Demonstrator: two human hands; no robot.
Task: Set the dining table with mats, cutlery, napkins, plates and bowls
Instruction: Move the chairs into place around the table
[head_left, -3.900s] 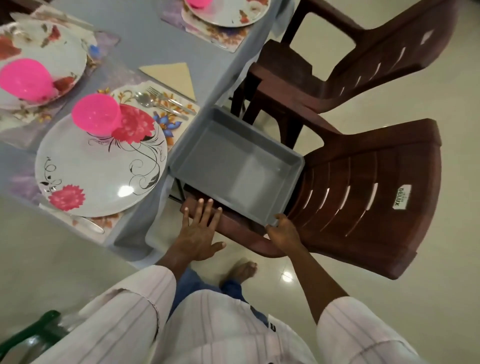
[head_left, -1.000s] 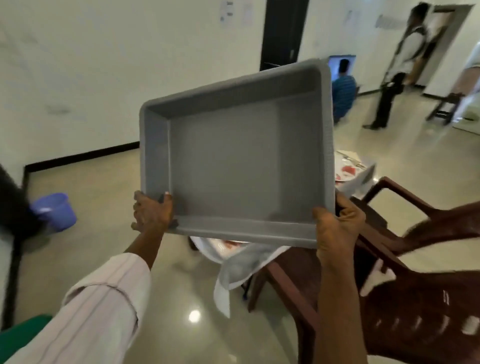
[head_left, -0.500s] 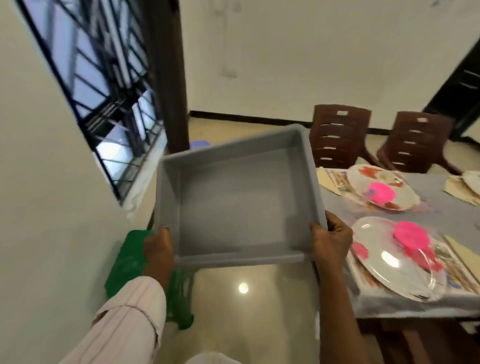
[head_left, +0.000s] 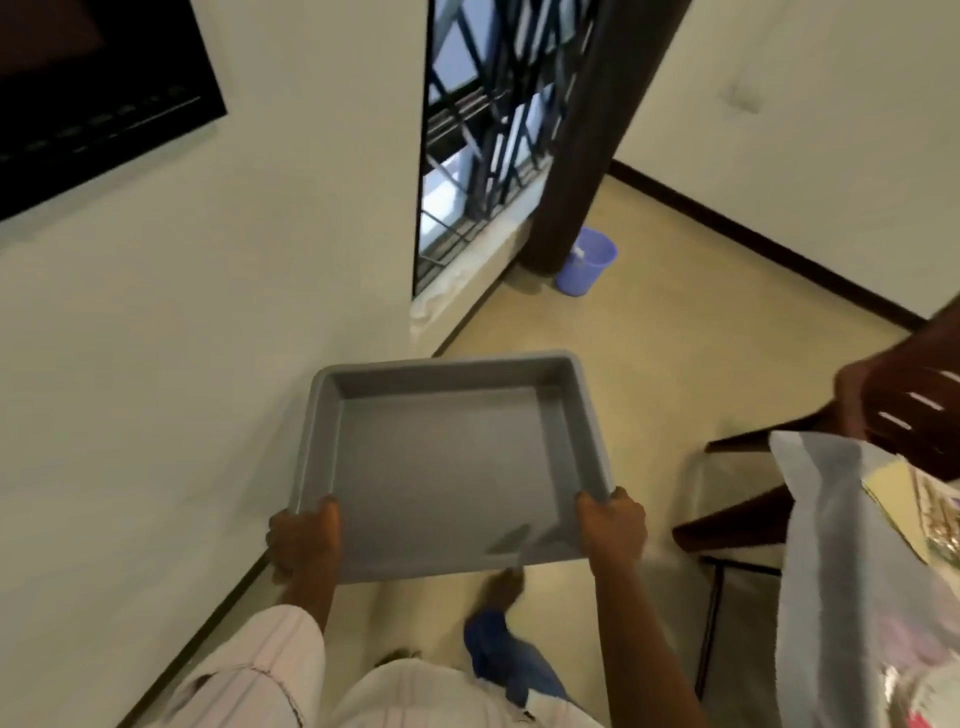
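Note:
An empty grey plastic tray (head_left: 447, 467) is held level in front of me, above the floor. My left hand (head_left: 304, 535) grips its near left corner, thumb over the rim. My right hand (head_left: 613, 525) grips its near right corner the same way. The dining table's corner, under a pale cloth (head_left: 852, 597), shows at the right edge, with part of a patterned mat (head_left: 935, 504) on it. Plates, bowls and cutlery are out of view.
A cream wall runs along the left, with a barred window (head_left: 483, 130) and a dark wooden post (head_left: 587, 140) ahead. A purple bucket (head_left: 587, 262) stands on the floor by the post. A brown chair (head_left: 914, 410) is at the right. My foot (head_left: 501, 584) shows under the tray.
I have turned left, away from the table, with the tray still in both hands. The plates and pink bowls have left the view. The tray is now lower and flatter.

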